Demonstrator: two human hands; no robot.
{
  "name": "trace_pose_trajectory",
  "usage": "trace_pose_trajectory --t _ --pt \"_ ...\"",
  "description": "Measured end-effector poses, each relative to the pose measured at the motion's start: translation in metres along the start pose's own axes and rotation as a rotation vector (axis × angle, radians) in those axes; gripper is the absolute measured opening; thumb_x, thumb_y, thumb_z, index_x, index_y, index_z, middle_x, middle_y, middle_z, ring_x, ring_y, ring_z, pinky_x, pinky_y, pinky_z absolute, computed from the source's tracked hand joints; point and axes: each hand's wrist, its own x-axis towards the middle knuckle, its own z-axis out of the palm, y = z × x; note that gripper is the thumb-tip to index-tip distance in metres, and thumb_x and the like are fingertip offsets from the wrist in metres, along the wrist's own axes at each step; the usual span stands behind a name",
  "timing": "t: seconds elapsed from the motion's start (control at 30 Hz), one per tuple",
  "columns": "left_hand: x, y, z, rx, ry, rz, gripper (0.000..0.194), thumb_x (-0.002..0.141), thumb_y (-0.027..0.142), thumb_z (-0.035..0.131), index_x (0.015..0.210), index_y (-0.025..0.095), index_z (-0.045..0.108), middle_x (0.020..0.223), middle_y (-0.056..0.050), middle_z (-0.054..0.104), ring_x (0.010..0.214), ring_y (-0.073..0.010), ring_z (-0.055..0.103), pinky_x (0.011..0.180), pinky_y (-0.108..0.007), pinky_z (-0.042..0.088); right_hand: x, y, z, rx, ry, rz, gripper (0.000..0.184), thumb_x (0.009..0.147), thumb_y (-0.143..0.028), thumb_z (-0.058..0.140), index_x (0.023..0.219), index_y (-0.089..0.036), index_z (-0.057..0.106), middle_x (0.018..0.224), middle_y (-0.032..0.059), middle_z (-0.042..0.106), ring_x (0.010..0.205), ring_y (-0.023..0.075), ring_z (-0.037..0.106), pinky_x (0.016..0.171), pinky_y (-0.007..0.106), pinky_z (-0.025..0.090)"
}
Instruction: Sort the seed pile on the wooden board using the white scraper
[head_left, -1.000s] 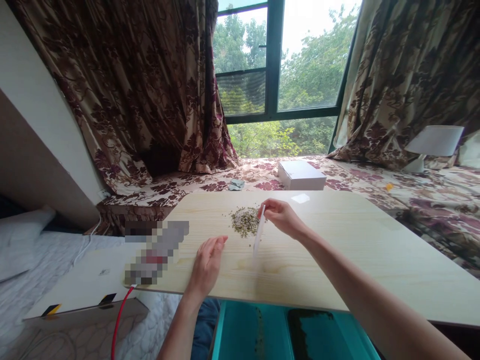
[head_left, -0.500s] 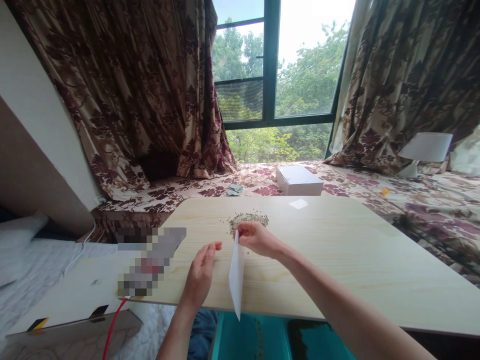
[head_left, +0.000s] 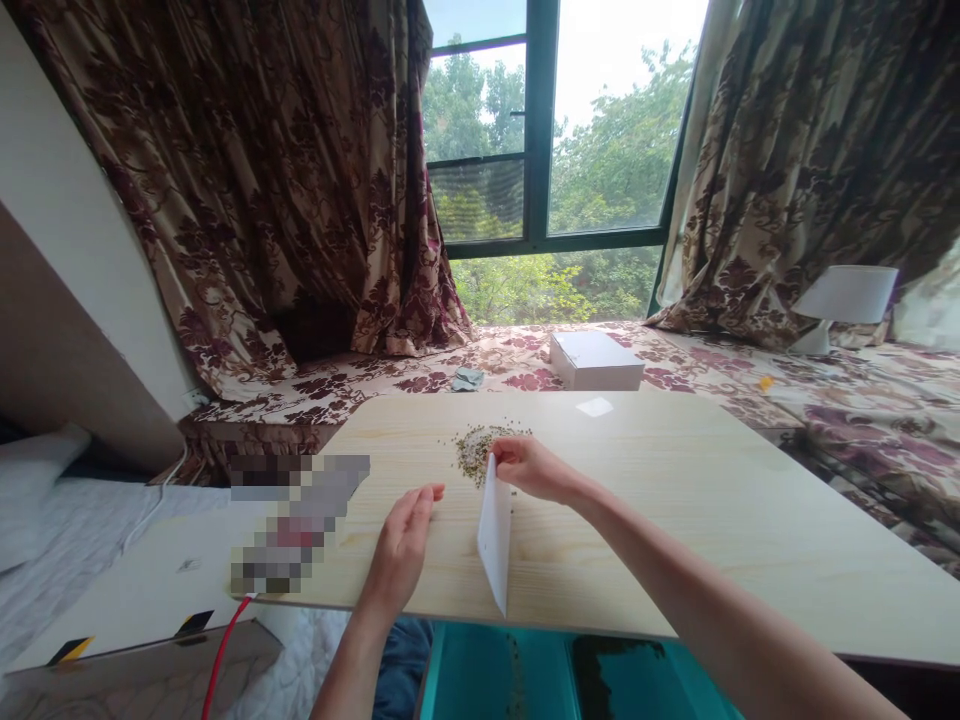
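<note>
My right hand (head_left: 534, 468) pinches the far top corner of a white sheet of paper (head_left: 495, 545), which stands on edge above the table. Just beyond and left of the paper lies a loose pile of small grains (head_left: 474, 450), greenish-brown and pale, with my right fingers covering its right side. A few stray grains lie near the paper. Resting by the table's near side, my left hand (head_left: 405, 545) is held edge-on with its fingers extended. Nothing shows in it, and it does not touch the paper.
The light wood table (head_left: 660, 510) carries a small white paper piece (head_left: 595, 407) at the back. Below its front edge are turquoise bins (head_left: 536, 670), one with dark contents. A white box (head_left: 596, 360) and a lamp (head_left: 847, 295) stand on the window ledge. A red cable (head_left: 217, 660) hangs left.
My right hand has carried the paper a little to the right, showing more of the grain pile's left part. My left hand stays nearly in place.
</note>
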Motion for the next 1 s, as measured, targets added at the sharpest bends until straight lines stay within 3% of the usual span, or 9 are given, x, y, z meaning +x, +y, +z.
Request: trace_pose_trajectory --t 0.27,0.4,0.6,1.0 --pt "0.000 -0.002 0.000 0.004 -0.012 0.026 0.049 0.088 0.055 0.042 0.103 0.016 0.068 0.111 -0.010 0.068 0.113 -0.0236 0.059 0.102 -0.039 0.042 -0.011 -0.021 -0.019 -0.020 0.145 -0.012 0.011 0.058 -0.014 0.051 0.060 -0.017 0.061 0.056 -0.0048 0.054 0.055 0.0095 0.044 0.051 0.022 0.033" --pt "-0.001 0.001 0.000 0.015 0.001 0.039 0.045 0.088 0.053 0.043 0.099 0.018 0.069 0.110 -0.009 0.069 0.112 -0.0230 0.059 0.100 -0.037 0.044 -0.026 -0.025 -0.051 0.073 0.197 0.038 0.014 0.060 -0.018 0.059 0.071 -0.017 0.068 0.069 -0.0007 0.064 0.069 0.0144 0.057 0.067 0.029 0.047" --pt "0.000 0.003 0.000 0.043 0.002 0.056 0.044 0.088 0.051 0.043 0.098 0.017 0.069 0.108 -0.010 0.070 0.110 -0.0229 0.060 0.099 -0.037 0.044 -0.044 -0.003 -0.094 0.118 0.314 0.082 0.021 0.058 -0.032 0.075 0.074 -0.019 0.072 0.078 0.0035 0.070 0.074 0.0173 0.062 0.072 0.034 0.051" --pt "0.000 -0.001 0.000 0.054 -0.001 0.069 0.043 0.088 0.051 0.044 0.098 0.018 0.070 0.107 -0.009 0.071 0.110 -0.0233 0.061 0.100 -0.037 0.044 -0.031 0.015 -0.098 0.078 0.256 0.092 0.021 0.060 -0.031 0.073 0.076 -0.018 0.073 0.078 0.0031 0.070 0.077 0.0178 0.063 0.073 0.034 0.051"
